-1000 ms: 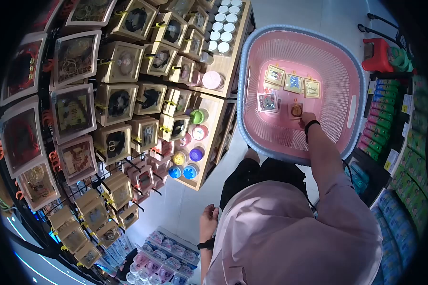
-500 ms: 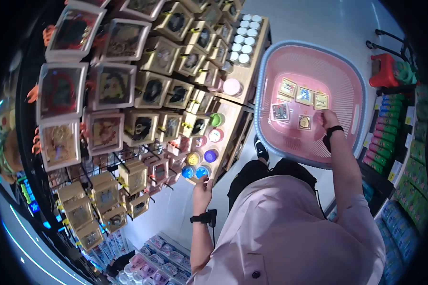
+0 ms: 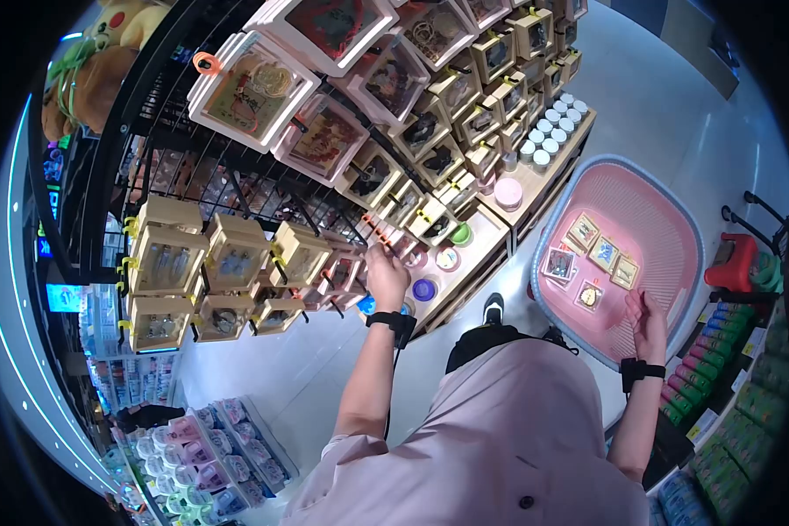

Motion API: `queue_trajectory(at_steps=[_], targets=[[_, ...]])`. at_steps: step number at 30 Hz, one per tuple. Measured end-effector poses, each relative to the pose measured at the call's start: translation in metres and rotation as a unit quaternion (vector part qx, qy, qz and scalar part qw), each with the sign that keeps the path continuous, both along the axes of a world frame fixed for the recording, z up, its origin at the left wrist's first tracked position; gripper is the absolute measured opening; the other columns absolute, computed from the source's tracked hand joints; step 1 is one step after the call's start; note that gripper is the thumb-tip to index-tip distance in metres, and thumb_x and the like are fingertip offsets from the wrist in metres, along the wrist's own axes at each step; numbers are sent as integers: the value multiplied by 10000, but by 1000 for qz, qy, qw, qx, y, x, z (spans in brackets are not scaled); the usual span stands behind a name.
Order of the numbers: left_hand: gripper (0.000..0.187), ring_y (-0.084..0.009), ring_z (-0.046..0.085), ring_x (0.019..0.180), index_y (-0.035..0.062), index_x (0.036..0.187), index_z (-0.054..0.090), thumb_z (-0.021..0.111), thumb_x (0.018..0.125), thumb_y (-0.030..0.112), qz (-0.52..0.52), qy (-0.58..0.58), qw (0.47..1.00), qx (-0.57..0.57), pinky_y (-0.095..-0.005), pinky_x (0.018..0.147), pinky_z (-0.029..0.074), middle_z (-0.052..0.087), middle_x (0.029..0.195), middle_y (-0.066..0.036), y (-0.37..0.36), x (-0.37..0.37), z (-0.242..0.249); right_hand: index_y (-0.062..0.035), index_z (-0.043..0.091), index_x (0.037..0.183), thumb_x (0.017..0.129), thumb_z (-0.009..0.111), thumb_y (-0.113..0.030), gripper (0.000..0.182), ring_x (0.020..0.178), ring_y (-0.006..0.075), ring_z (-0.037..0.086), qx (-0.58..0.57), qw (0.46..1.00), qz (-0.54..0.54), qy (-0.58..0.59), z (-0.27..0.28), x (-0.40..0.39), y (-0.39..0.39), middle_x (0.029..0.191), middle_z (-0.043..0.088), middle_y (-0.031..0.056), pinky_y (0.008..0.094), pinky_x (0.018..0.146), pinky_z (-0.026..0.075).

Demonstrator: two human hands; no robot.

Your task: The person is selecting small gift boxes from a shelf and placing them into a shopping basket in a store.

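My left hand (image 3: 387, 279) is raised at the display rack, beside orange-tipped hooks and small pink-framed boxes (image 3: 345, 273). Its fingers point away and are partly hidden, so its grip is unclear. Over the near right rim of the pink basket (image 3: 666, 219), my right hand (image 3: 647, 324) has its fingers apart and holds nothing. Inside the basket lie several flat square boxes: a row of wood-framed ones with a blue-patterned box (image 3: 603, 252) in it, a pale-framed box (image 3: 558, 265) and one with a round yellowish piece (image 3: 589, 296).
Framed boxes (image 3: 254, 92) hang in rows on the black rack at left. White-lidded jars (image 3: 548, 136) and colored round tubs (image 3: 423, 289) stand on the wooden shelf. At right are a red stool (image 3: 733, 263) and shelves of green and pink packs (image 3: 688, 377).
The view has turned toward the rack, so the basket appears lower and farther right. My left hand has risen from beside the blue tubs to the hooks. My right hand has drawn back from the boxes.
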State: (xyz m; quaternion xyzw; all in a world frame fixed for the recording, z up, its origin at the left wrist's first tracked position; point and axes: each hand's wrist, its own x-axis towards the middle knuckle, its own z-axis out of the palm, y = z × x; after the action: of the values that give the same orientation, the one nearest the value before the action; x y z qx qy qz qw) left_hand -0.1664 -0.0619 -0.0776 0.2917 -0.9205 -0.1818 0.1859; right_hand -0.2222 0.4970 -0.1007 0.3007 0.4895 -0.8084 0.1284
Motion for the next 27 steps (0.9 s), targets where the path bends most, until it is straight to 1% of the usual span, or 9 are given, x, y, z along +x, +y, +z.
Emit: queue_trajectory(at_steps=[2,5,7,9,16,19,22,25,27], targets=[[346,-404,621,998,1,1171,584,678,846,73,18,-16,1000,-15,-480,853,520,596,1096,-206,5,-2,4,1,599,1183,1024,569,-207,264,948,197,713,5,1000,2,-6,4,11,-4,1095,702,138,279,782,599],[331,-404,625,979,14,1158,591,679,844,69,23,-31,999,-18,-481,833,524,589,1089,-196,6,-1,7,-11,603,1162,1018,581,-207,244,930,191,713,9,1000,4,-13,14,22,-13,1084,703,128,277,771,598],[290,-409,630,960,21,1118,604,677,843,76,17,-27,999,-24,-487,816,527,585,1084,-193,3,-1,6,-16,604,1158,1016,586,-209,240,931,191,713,5,1000,4,-17,16,27,-16,1086,703,123,275,771,597],[256,-416,639,945,32,1093,612,660,849,92,10,-27,999,-26,-494,794,537,585,1085,-192,-5,-1,2,-18,606,1161,1016,587,-213,244,931,189,714,5,1000,12,-14,5,29,-13,1087,704,118,272,772,595],[246,-413,642,926,22,1049,608,696,835,106,-28,-24,999,1,-488,782,536,595,1052,-195,-20,2,0,-21,612,1167,1018,585,-217,248,926,179,712,2,1000,30,-11,1,32,-26,1082,707,109,267,762,588],[243,-401,628,859,16,1026,620,726,822,95,-29,-38,998,-34,-472,760,524,596,980,-206,-16,4,5,-21,615,1166,1019,580,-214,245,908,176,711,0,999,30,-19,4,30,-34,1076,708,109,267,758,586],[228,-402,624,861,14,1009,629,724,824,108,-40,-27,998,-30,-476,759,522,595,966,-213,-17,4,3,-21,617,1164,1021,576,-217,246,897,174,709,7,999,33,-23,13,29,-42,1067,709,109,268,760,584],[224,-400,622,867,-4,990,631,727,823,111,-71,-37,996,-42,-478,752,517,599,931,-212,-21,4,-3,-21,617,1164,1022,574,-222,250,896,174,709,11,999,40,-23,9,28,-42,1070,707,113,273,758,581],[222,-395,624,858,-19,991,636,724,828,104,-95,-35,994,-29,-475,749,515,604,918,-216,-24,6,-5,-19,617,1164,1023,574,-224,252,898,176,707,14,999,45,-22,8,28,-41,1072,706,115,276,761,580]])
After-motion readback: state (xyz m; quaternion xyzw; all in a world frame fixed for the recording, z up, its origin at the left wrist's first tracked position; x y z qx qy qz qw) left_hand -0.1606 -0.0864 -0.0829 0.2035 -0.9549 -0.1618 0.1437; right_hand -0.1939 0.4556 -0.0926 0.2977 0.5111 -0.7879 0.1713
